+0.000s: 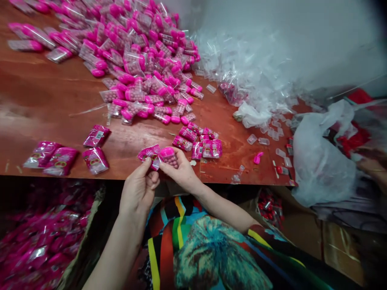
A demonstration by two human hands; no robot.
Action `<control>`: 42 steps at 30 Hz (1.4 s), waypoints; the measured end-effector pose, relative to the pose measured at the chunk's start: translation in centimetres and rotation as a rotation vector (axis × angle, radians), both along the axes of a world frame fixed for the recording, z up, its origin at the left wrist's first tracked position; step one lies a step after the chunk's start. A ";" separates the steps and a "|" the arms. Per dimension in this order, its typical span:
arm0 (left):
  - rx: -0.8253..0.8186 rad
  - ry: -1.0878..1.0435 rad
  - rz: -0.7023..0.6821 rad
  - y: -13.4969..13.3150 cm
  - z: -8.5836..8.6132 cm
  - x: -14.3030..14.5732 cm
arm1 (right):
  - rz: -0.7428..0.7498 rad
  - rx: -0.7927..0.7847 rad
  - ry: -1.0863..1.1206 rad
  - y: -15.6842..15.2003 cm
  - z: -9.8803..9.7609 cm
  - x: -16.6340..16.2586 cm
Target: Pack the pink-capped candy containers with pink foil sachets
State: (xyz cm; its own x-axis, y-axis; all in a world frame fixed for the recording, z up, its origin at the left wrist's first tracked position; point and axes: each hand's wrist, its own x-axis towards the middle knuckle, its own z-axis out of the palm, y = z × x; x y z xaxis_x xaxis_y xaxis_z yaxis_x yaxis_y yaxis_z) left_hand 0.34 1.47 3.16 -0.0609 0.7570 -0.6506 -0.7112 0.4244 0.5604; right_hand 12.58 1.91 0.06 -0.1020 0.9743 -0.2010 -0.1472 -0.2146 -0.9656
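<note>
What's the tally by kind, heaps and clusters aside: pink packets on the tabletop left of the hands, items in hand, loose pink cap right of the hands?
Pink packets: 4
Pink printed wrapper in left hand: 1
Pink-capped container in right hand: 1
Loose pink cap: 1
Total: 7

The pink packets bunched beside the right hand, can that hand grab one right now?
Probably yes: nothing visible blocks the way from the right hand to the packets. It holds a pink-capped container, though, so it may have to let go first.
</note>
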 end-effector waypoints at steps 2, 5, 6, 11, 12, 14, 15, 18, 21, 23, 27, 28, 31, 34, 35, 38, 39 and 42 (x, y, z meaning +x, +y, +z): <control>0.014 0.004 -0.042 -0.3 -0.1 0.5 | -0.041 0.018 -0.012 -0.1 -0.3 0.2; 0.041 0.012 -0.086 -0.9 0.0 0.9 | -0.036 -0.014 -0.013 -0.1 -0.4 1.2; 0.050 0.023 -0.095 -1.0 0.0 0.9 | -0.023 -0.028 0.005 -0.1 -0.4 1.5; 0.046 0.074 -0.071 -1.4 0.2 1.0 | -0.003 -0.079 0.186 -0.8 -0.7 3.0; 0.039 0.075 -0.054 -1.4 0.3 1.1 | -0.001 -0.087 0.223 -1.0 -0.7 3.2; 0.020 0.078 -0.012 -1.2 0.4 1.1 | 0.016 -0.086 0.261 -1.4 -0.4 3.7; 0.008 0.074 0.003 -1.1 0.5 1.2 | 0.035 -0.078 0.255 -1.7 -0.2 3.9; -0.032 0.045 0.013 -0.9 0.7 1.4 | 0.092 -0.042 0.187 -2.5 0.5 4.2; -0.056 0.025 0.010 -0.8 0.8 1.8 | 0.103 -0.037 0.152 -3.1 0.8 4.0; -0.069 0.029 0.010 -0.9 1.0 2.1 | 0.104 -0.043 0.154 -3.5 0.7 3.7; -0.038 0.037 -0.015 -1.0 1.0 2.4 | 0.129 -0.080 0.140 -3.8 0.3 3.4; -0.018 0.041 -0.030 -1.0 0.9 2.4 | 0.146 -0.097 0.140 -3.8 0.2 3.4; 0.032 0.064 -0.111 -1.1 0.1 2.2 | 0.216 -0.154 0.191 -3.8 0.4 3.8; 0.070 0.081 -0.237 -1.2 -0.6 1.9 | 0.266 -0.195 0.269 -3.7 0.4 4.2; 0.086 0.080 -0.276 -1.2 -0.7 1.8 | 0.278 -0.194 0.273 -3.7 0.3 4.2; 0.140 0.071 -0.376 -1.6 -0.7 1.8 | 0.295 -0.129 0.208 -3.8 -0.1 4.1; 0.147 0.070 -0.396 -1.8 -0.7 1.8 | 0.288 -0.093 0.168 -3.8 -0.2 4.0; 0.124 0.057 -0.407 -2.3 -0.8 2.1 | 0.263 0.016 0.000 -3.8 0.0 4.0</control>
